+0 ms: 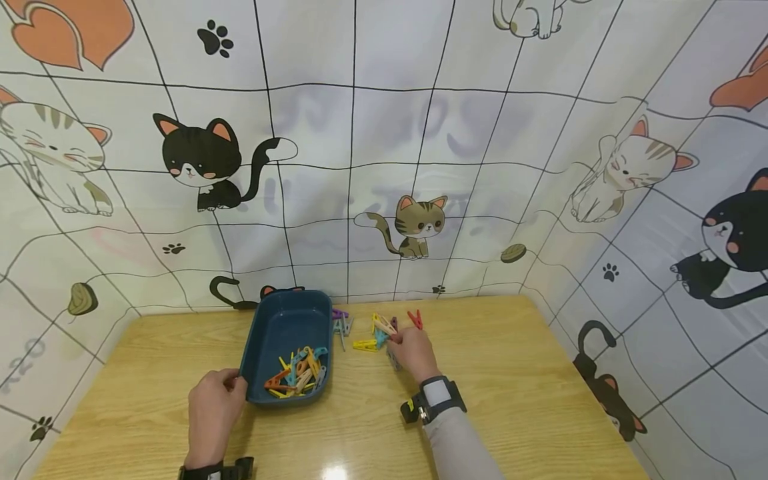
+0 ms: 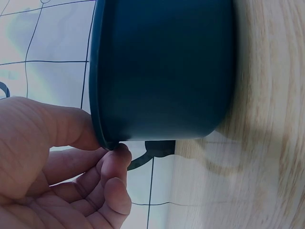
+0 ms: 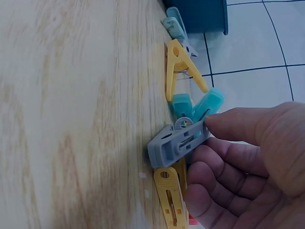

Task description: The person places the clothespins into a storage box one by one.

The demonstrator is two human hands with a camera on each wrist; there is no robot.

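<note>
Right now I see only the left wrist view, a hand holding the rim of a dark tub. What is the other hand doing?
Observer: The right hand pinches a grey peg on the table.
Operator: Is anything inside the tub?
Observer: Yes, the blue tub holds a heap of coloured pegs at its near end.
Operator: Are pegs left outside?
Observer: Several lie right of the tub, among them a yellow peg and a red peg.
</note>
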